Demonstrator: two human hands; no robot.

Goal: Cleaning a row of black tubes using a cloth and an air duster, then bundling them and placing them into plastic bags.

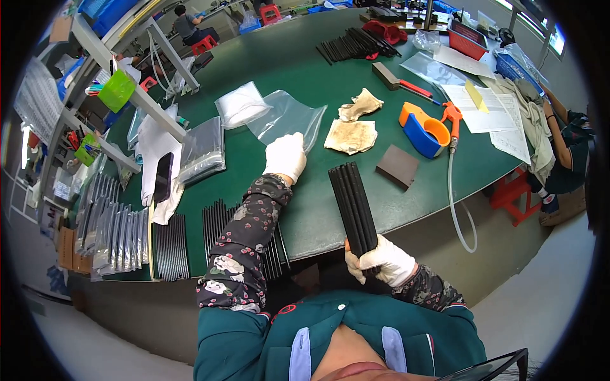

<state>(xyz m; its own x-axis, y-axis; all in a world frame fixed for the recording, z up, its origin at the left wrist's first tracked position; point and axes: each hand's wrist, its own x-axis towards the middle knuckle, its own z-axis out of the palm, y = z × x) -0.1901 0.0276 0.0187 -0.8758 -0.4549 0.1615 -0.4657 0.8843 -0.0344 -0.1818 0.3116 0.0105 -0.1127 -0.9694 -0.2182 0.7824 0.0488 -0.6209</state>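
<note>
My left hand (286, 157), in a white glove, reaches out over the green table with its fingers closed on the near edge of a clear plastic bag (289, 118). The bag lies flat and looks empty. In my gloved right hand (385, 260) is a bundle of black rods (353, 206), gripped at its lower end and tilted up over the table's front edge. More black rods (170, 247) lie in a row at the front left. Another group of black rods (215, 223) is partly hidden under my left forearm.
Stained cloths (351, 136), a brown block (397, 166), an orange-and-blue tape dispenser (424, 130) and an orange air gun (452, 117) with a hose lie to the right. Bagged rods (114, 232) and a phone (163, 176) are left. A person (569, 143) sits far right.
</note>
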